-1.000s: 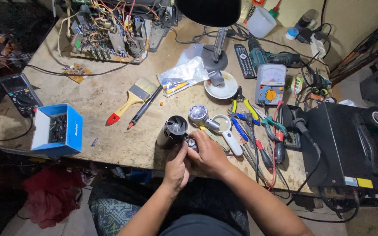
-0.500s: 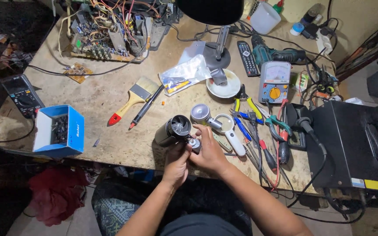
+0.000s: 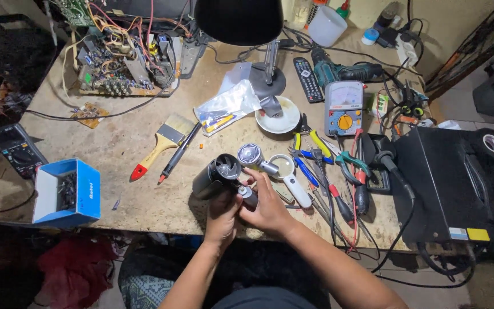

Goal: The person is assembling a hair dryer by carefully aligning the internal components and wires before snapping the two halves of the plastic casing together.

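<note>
Head view, single camera: worn on the person's head, looking steeply down and forward over a cluttered workbench (image 3: 144, 189). Near range; left hand (image 3: 222, 214) and right hand (image 3: 267, 206) sit low centre, forearms entering from the bottom edge. Far from the hands, at the top edge, a black lamp shade (image 3: 238, 20). Right of the hands, a black case (image 3: 458, 183). No second view shares the scene.

Black cylinder with silver fan blades (image 3: 217, 174), blue cardboard box (image 3: 67, 191), paintbrush with cream handle and red tip (image 3: 158, 145), white bowl (image 3: 278, 116), yellow and blue plier handles (image 3: 310, 150), grey meter with orange dial (image 3: 344, 107), scuffed beige bench (image 3: 115, 137)
</note>
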